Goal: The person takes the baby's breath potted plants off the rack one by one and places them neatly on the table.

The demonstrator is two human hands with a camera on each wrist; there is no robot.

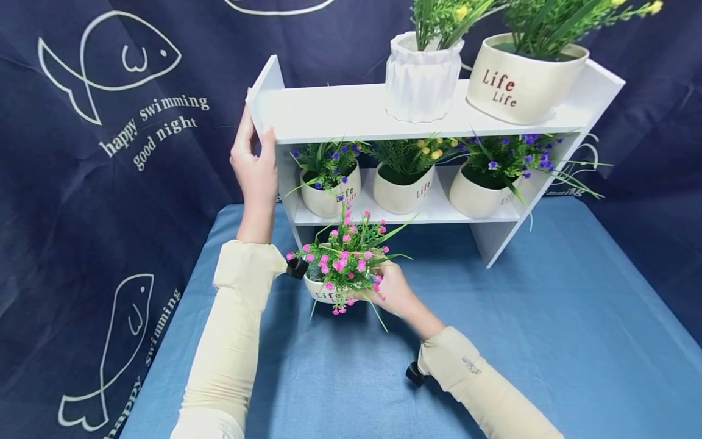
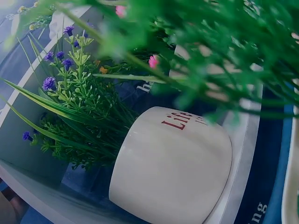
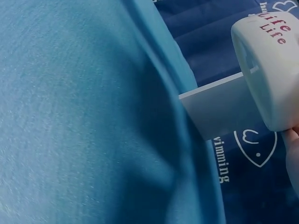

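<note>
My left hand (image 1: 256, 167) grips the upper left side panel of a white two-tier shelf (image 1: 329, 113), thumb at the front edge. In front of the shelf's lower left, my right hand (image 1: 392, 288) holds a cream "Life" pot (image 1: 322, 292) of pink flowers (image 1: 342, 262) by its right side. The right wrist view shows that pot (image 3: 275, 70) off the blue cloth, with part of the hand at the right edge. A purple-flowered pot (image 2: 173, 172) on the lower board fills the left wrist view, behind blurred green leaves.
Along the lower board stand a purple-flowered pot (image 1: 329, 198), a yellow-flowered pot (image 1: 403, 192) and another purple-flowered pot (image 1: 477, 195). On top are a white ribbed pot (image 1: 422, 82) and a large "Life" pot (image 1: 521, 85). Blue cloth (image 1: 340, 378) covers the table; a dark fish-print curtain (image 1: 181, 152) hangs behind.
</note>
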